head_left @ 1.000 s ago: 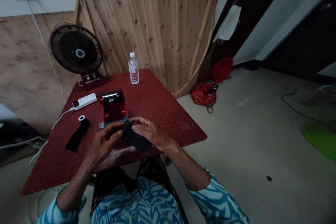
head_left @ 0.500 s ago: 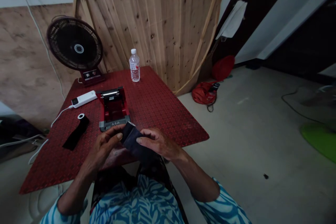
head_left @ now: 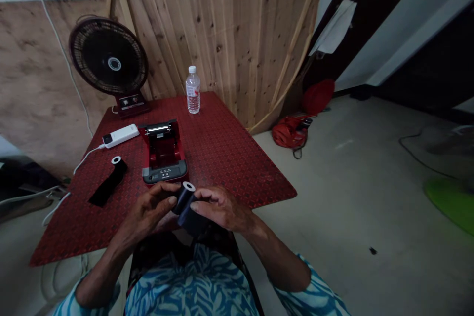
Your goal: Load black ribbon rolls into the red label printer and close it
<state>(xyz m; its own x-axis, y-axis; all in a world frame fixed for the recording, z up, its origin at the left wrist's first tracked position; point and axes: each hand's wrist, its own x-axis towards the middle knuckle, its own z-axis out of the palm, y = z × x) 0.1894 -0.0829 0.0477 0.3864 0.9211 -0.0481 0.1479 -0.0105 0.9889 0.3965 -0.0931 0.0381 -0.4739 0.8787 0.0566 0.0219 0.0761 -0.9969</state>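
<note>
Our red patterned surface (head_left: 229,158) carries a fan (head_left: 111,59) far left, a water bottle (head_left: 193,90) far back, and nearer a white power strip (head_left: 120,136), an open printer (head_left: 163,153) and a partly unrolled black roll (head_left: 109,182) at left.

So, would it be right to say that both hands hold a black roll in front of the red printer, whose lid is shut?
Not quite: the head view shows the red printer with its lid open, not shut. The rest holds: the left hand and right hand both hold the black roll in front of it.

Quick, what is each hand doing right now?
Left hand: fingers closed on the dark roll, holding it.
Right hand: fingers closed on the same dark roll.
</note>
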